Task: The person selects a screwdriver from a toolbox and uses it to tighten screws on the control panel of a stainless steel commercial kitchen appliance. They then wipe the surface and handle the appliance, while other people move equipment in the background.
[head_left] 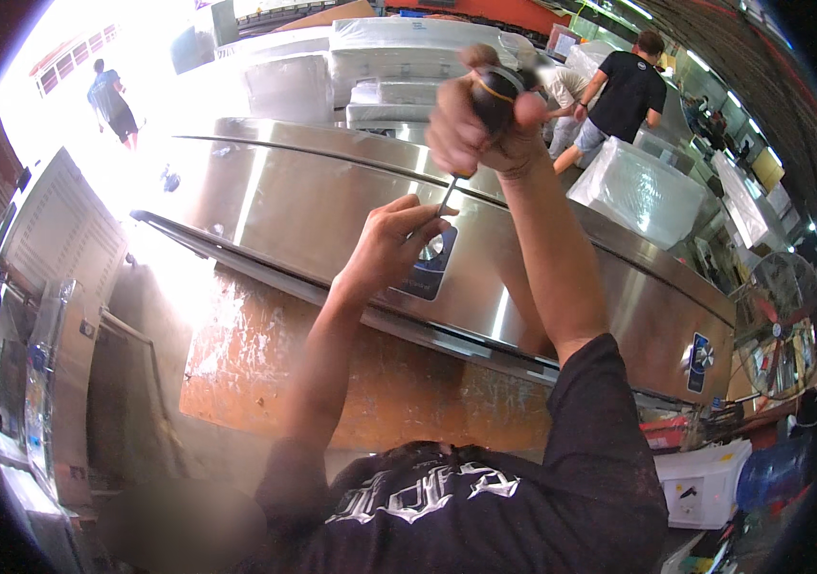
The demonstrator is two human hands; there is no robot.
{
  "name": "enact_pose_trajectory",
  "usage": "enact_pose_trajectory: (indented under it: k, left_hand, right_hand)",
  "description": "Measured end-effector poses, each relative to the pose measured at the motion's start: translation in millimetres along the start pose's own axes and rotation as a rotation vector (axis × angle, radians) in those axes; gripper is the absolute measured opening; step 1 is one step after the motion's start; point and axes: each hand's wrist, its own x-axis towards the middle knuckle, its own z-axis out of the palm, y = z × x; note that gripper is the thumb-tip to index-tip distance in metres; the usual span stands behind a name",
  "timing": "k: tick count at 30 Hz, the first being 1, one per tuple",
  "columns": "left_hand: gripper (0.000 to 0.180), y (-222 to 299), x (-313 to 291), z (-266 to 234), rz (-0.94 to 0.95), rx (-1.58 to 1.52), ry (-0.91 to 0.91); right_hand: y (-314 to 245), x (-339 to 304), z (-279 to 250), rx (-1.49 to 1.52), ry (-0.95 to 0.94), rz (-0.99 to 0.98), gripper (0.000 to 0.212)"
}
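Observation:
A long stainless steel appliance point(303, 191) lies across the wooden workbench before me. My right hand point(485, 120) is wrapped round the black handle of a screwdriver point(498, 96), which has an orange band. Its thin shaft points down toward the steel surface. Lower down, my left hand point(394, 239) pinches the shaft near its lower end. The tip and whatever it meets are hidden by those fingers. Just beside them is a dark blue control plate point(428, 273) with a round silver knob, partly covered by my left hand. A similar plate point(698, 362) sits toward the right end.
Wrapped white units point(389, 62) are stacked behind the appliance. Two people stand at the back right; another point(110, 100) walks in the bright opening at left. A fan point(780, 320) stands at right, above a white container point(700, 483). Steel panels point(55, 225) lean at left.

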Motion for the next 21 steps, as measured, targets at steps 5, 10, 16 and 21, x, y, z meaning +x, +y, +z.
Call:
enact_pose_trajectory:
  k: [5,10,16,21]
  left_hand:
    - [0.008,-12,-2,9,-0.024,0.014,0.205]
    - [0.009,-18,-7,12,0.096,-0.054,0.306]
    - [0.019,-11,-11,4,-0.038,-0.192,0.085]
    - [0.015,-8,-7,5,-0.056,-0.109,0.097]
  right_hand:
    - [17,10,35,-0.913,0.808,0.051,0.057]
    - [43,12,64,-1.078,0.727,-0.125,0.045]
    - [20,-1,28,-0.457,0.347,0.094,0.075]
    - [11,14,15,-0.534,0.374,0.005,0.055]
